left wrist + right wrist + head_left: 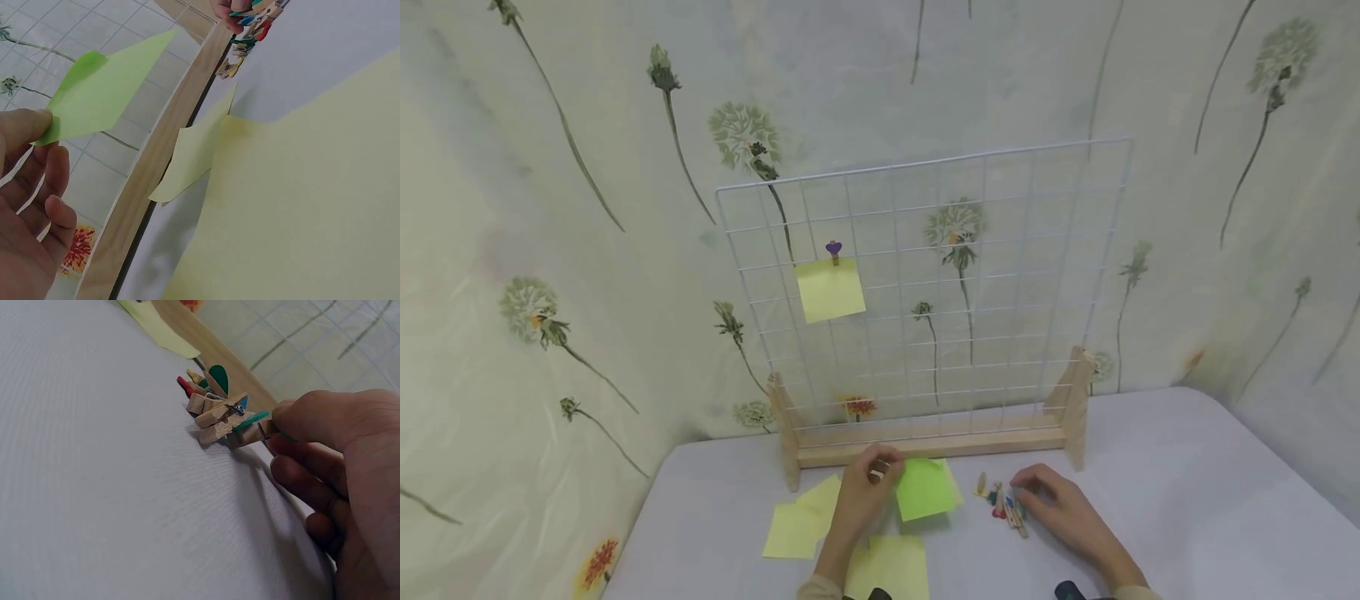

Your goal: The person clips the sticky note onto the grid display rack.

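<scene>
My left hand (863, 493) pinches a bright green sticky note (924, 492) by its edge between thumb and finger, holding it above the table in front of the wire grid. Wood and metal mini clothespins lie in a small pile (211, 411), with red, yellow, blue and green decorations. At the pile's near side, my right hand (1060, 508) pinches one mini clothespin (250, 432) with a teal-green decoration. In the left wrist view a pale yellow note (195, 150) stands curled up from the table behind the green one.
A white wire grid (917, 267) in a wooden stand (932, 448) stands at the back. One yellow note (830, 291) hangs on it from a clothespin with a purple heart (833, 249). More yellow notes (790, 533) lie left, others (891, 571) at the front.
</scene>
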A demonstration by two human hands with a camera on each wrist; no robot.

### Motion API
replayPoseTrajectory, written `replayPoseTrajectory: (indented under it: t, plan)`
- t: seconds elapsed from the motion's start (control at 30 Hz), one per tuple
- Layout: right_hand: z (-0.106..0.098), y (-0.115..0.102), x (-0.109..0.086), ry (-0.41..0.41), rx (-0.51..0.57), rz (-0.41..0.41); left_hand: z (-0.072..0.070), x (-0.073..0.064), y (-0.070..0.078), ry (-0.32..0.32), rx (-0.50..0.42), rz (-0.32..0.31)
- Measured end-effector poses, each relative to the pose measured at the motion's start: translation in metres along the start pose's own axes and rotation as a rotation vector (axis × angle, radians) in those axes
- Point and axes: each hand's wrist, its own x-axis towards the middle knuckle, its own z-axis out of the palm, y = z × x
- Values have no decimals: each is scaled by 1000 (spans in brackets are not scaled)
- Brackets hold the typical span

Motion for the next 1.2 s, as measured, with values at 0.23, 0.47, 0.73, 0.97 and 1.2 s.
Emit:
replayPoseTrajectory:
  t: [0.23,0.47,0.73,0.97,1.2]
  plan:
    - [-1,1,0,33,33,-69,-3,7,6,14,1,39]
    - [-2,-1,2,71,57,-11,-8,15,15,44,36,69]
    - [-1,-1,1,100,65,78,-14,20,26,57,29,66]
    - [-1,-2,1,84,78,90,-23,16,58,43,-14,71]
    - [-1,-1,-1,74,89,78,-27,18,80,70,-10,112]
